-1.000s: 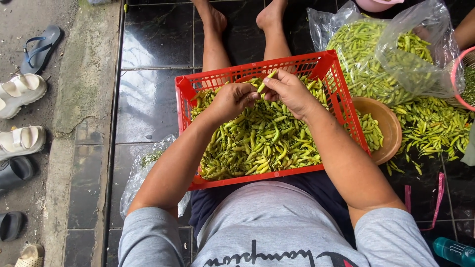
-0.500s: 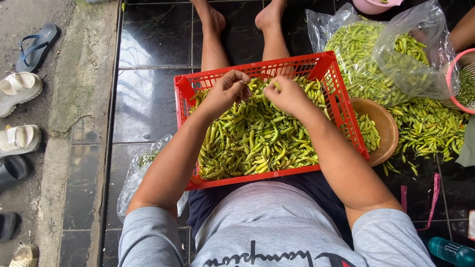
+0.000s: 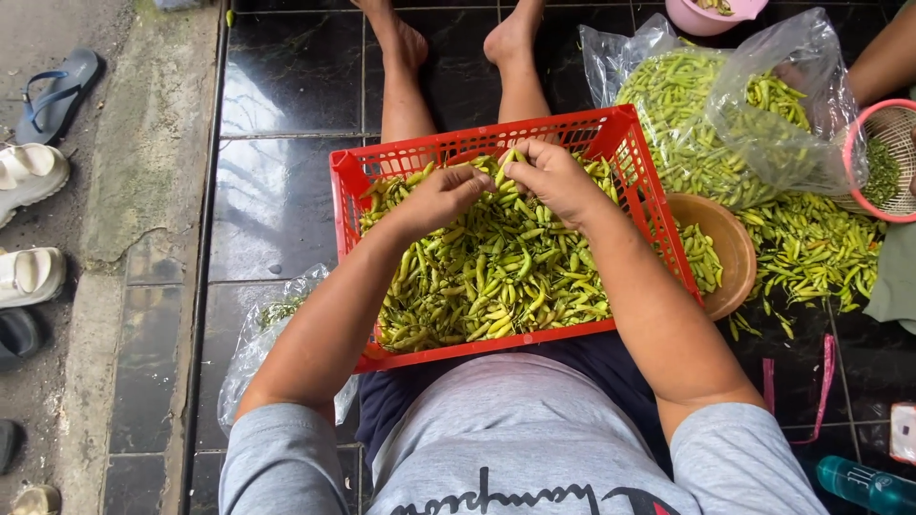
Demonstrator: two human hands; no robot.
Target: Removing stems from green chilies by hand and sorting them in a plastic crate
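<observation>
A red plastic basket (image 3: 630, 157) rests on my lap, full of small green chili peppers (image 3: 496, 286). My left hand (image 3: 441, 195) and my right hand (image 3: 553, 176) meet over the far half of the pile, fingertips pinched together on one green chili (image 3: 506, 167) between them. Both forearms reach forward across the basket. My bare legs stretch out on the black tiles beyond it.
An orange bowl (image 3: 730, 248) with chilies sits right of the basket. A clear bag of chilies (image 3: 716, 105), loose chilies (image 3: 811, 248), a pink basket (image 3: 892, 157) and another person's arm (image 3: 883, 57) are at the right. A clear bag (image 3: 262, 334) lies left. Sandals (image 3: 33, 172) line the concrete.
Both hands have moved slightly toward the far rim of the basket and closed together on a chili. The camera view shifted a little.
</observation>
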